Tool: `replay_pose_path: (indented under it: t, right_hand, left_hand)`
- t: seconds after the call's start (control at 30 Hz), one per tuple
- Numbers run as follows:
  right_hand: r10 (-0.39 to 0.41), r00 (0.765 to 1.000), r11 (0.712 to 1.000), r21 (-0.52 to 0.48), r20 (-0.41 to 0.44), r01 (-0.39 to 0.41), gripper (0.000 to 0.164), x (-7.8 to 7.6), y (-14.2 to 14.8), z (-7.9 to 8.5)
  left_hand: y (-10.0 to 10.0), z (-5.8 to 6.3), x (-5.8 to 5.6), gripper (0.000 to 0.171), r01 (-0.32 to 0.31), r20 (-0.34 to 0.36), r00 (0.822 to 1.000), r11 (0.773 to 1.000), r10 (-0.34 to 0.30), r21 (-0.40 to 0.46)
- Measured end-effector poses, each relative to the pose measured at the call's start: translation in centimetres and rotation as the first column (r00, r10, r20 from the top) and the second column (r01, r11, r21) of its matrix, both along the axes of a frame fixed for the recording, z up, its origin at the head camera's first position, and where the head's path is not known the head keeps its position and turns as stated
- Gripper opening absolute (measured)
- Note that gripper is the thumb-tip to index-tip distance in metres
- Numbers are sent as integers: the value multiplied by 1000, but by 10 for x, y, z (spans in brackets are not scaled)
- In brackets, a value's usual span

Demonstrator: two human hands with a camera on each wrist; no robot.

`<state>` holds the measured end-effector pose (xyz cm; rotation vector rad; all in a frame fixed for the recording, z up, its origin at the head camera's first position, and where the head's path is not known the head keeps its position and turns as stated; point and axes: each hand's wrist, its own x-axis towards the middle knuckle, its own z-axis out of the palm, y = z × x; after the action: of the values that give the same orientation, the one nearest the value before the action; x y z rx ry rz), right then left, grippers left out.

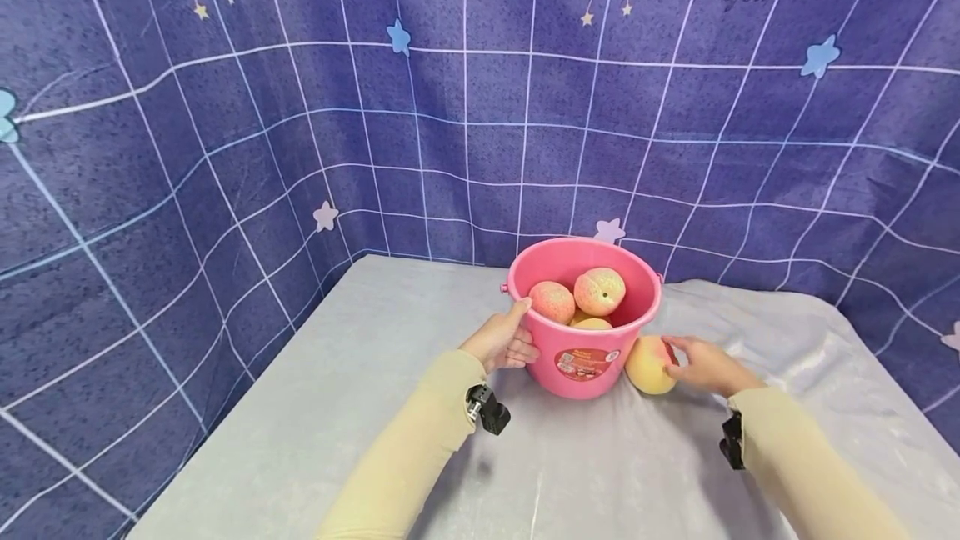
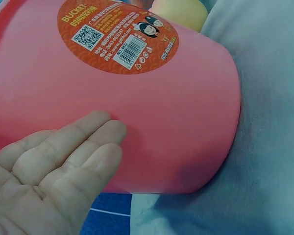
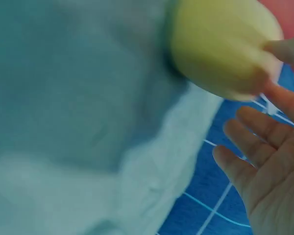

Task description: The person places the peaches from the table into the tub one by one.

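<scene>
A pink bucket [image 1: 570, 386] with a red oval label [image 2: 117, 36] stands upright, several peaches inside it; the lowest is partly hidden. My left hand [image 1: 506, 344] is at its left side. Its thumb touches the rim, and the fairly straight fingers [image 2: 63, 152] lie along the outer wall. Close by the bucket's right side is another peach [image 1: 648, 365], yellow with a reddish patch. My right hand [image 1: 708, 365] pinches this peach between thumb and index finger, and the other fingers are spread away from it. In the right wrist view that peach [image 3: 220, 44] is blurred.
Grey-white cloth [image 1: 300, 407] covers the table, with wrinkles at the right. Behind and to the left hangs a blue curtain [image 1: 465, 148] with a grid of lines, stars and clouds. Each wrist carries a small black camera [image 1: 491, 411].
</scene>
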<state>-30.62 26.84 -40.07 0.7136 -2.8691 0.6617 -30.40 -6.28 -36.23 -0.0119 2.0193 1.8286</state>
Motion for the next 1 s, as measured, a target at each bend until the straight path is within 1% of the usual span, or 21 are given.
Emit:
replay_pose_path:
  t: [0.07, 0.17, 0.27, 0.4, 0.6, 0.73, 0.9, 1.0]
  right_hand:
    - [16, 1000, 1000, 4, 10, -16, 57, 2, 0, -8]
    - [15, 1000, 1000, 10, -18, -14, 64, 2, -1, -12]
    - [-6, 999, 998, 56, -37, 8, 71, 0, -4, -12]
    - [-44, 998, 997, 62, -37, 47, 74, -1, -9, -15]
    - [-37, 997, 999, -1, -66, 37, 77, -4, -18, -23]
    - [-61, 995, 997, -55, -84, 56, 78, -4, -21, -27]
    - [-13, 994, 996, -89, -107, 3, 79, -9, -24, -34]
    - [-15, 994, 994, -111, -107, 3, 83, -9, -23, -39]
  left_hand:
    - [1, -1, 0, 82, 1, 3, 1000, 1000, -1, -1]
    - [2, -1, 1, 82, -3, 1, 1000, 1000, 3, -2]
    - [4, -2, 1, 82, -2, -7, 1000, 1000, 2, -5]
    - [4, -4, 2, 81, 5, -14, 1000, 1000, -5, -1]
    - [0, -4, 2, 81, -20, -22, 1000, 1000, 20, -4]
    - [-1, -2, 0, 82, 3, -25, 1000, 1000, -3, -3]
    - [-2, -1, -1, 81, -12, -19, 1000, 1000, 12, -5]
    - [0, -3, 0, 80, -11, -13, 1000, 1000, 11, 2]
